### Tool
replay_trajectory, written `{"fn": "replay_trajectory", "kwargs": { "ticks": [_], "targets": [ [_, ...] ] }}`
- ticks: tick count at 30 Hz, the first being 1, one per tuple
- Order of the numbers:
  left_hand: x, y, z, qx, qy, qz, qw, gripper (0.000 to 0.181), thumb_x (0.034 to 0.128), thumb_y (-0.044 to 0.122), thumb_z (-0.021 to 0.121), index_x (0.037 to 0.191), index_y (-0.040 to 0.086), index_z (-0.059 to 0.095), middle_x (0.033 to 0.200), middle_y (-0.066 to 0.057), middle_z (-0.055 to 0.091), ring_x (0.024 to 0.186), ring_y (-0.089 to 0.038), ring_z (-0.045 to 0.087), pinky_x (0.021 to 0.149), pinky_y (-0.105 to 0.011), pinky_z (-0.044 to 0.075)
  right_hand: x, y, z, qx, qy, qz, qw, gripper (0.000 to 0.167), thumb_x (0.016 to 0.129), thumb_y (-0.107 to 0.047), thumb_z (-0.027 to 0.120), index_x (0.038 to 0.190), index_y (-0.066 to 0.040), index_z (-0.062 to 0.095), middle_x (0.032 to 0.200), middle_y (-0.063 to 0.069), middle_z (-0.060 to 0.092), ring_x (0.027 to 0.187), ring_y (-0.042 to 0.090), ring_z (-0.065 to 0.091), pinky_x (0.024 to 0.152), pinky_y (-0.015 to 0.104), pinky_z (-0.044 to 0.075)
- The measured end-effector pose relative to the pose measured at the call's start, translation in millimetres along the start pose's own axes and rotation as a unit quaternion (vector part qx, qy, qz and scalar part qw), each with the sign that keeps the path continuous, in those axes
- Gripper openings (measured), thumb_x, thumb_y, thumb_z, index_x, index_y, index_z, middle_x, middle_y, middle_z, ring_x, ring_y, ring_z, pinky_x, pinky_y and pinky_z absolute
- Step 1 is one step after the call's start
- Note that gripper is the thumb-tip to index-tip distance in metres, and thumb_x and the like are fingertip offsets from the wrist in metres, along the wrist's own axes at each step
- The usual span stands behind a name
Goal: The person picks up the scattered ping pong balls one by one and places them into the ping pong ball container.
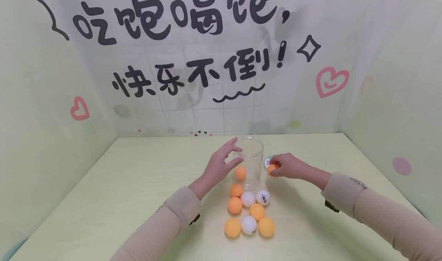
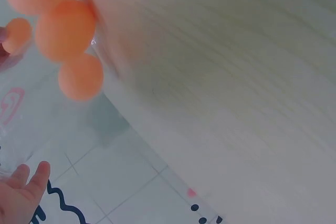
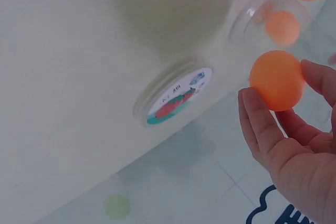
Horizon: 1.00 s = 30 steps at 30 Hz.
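At your bench (image 1: 145,184): one clear jar (image 1: 254,167); your left hand (image 1: 221,162) beside its rim, fingers apart; your right hand (image 1: 288,166) pinching an orange ball (image 3: 277,81); loose balls (image 1: 257,212), orange and white, nearby

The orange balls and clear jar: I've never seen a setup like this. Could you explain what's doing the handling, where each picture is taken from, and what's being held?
No machine here: each "grip" is simply a person's bare hand. The wide picture comes from a camera worn on the head, looking forward and down. The other two come from cameras worn on the left and right wrists.

On the pale table stands a clear jar, with orange balls and white balls near it. A round disc with a printed label, perhaps a lid, shows best in the right wrist picture.

The right grip pinches one orange ball. The left grip is beside the jar's rim; I cannot tell whether it touches.
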State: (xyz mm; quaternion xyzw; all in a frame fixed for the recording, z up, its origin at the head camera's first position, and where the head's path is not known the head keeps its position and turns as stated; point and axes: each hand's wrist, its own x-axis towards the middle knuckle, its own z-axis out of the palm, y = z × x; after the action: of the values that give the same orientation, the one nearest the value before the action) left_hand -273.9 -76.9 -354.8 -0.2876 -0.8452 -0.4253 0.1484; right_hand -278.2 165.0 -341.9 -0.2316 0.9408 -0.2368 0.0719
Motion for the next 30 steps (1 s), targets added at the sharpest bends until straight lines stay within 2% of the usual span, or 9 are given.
{"fn": "replay_trajectory", "kwargs": {
  "ticks": [4,9,18,24,30],
  "targets": [
    [-1.3,-0.3,-0.6,-0.002,0.002,-0.002,1.0000,0.026,0.0852,0.020,0.065,0.106,0.006,0.061,0.143,-0.008,0.040,0.128,-0.024,0.041,0.089,-0.041,0.048,1.1,-7.2,-17.6,-0.017,0.011,-0.012,0.9997,0.026,0.080,-0.012,0.065,0.100,0.005,0.062,0.082,0.007,0.059,0.072,0.017,0.049,0.062,0.026,0.041],
    [-1.8,-2.8,0.4,-0.004,0.004,0.000,1.0000,0.027,0.0854,0.020,0.065,0.107,0.005,0.061,0.143,-0.009,0.039,0.128,-0.024,0.040,0.088,-0.042,0.048,1.9,-20.5,-39.2,-0.033,0.014,-0.006,0.9993,0.031,0.080,-0.011,0.064,0.105,0.006,0.060,0.087,0.010,0.061,0.074,0.019,0.050,0.063,0.026,0.042],
    [-2.8,-5.0,2.2,-0.007,-0.001,0.004,1.0000,0.027,0.0862,0.020,0.064,0.108,0.004,0.060,0.143,-0.009,0.038,0.129,-0.025,0.039,0.089,-0.042,0.047,5.1,-38.2,-67.8,-0.044,0.020,-0.001,0.9988,0.031,0.082,-0.012,0.062,0.108,0.006,0.058,0.083,0.009,0.056,0.071,0.020,0.049,0.059,0.026,0.039],
    [-3.2,-4.6,1.7,-0.008,0.002,0.005,1.0000,0.025,0.0861,0.020,0.064,0.107,0.007,0.061,0.143,-0.008,0.039,0.128,-0.024,0.040,0.089,-0.044,0.047,7.7,-51.6,-78.9,-0.051,0.028,-0.005,0.9983,0.029,0.081,-0.011,0.062,0.105,0.004,0.060,0.082,0.009,0.057,0.070,0.020,0.049,0.059,0.026,0.041],
    [-3.6,-4.2,1.7,-0.018,0.007,0.007,0.9998,0.026,0.0853,0.019,0.065,0.106,0.005,0.061,0.143,-0.009,0.039,0.129,-0.026,0.040,0.088,-0.047,0.047,14.4,-61.8,-81.9,-0.077,0.037,-0.018,0.9962,0.027,0.079,-0.009,0.062,0.103,0.002,0.062,0.083,0.008,0.058,0.071,0.020,0.050,0.059,0.025,0.040]
  ]
}}
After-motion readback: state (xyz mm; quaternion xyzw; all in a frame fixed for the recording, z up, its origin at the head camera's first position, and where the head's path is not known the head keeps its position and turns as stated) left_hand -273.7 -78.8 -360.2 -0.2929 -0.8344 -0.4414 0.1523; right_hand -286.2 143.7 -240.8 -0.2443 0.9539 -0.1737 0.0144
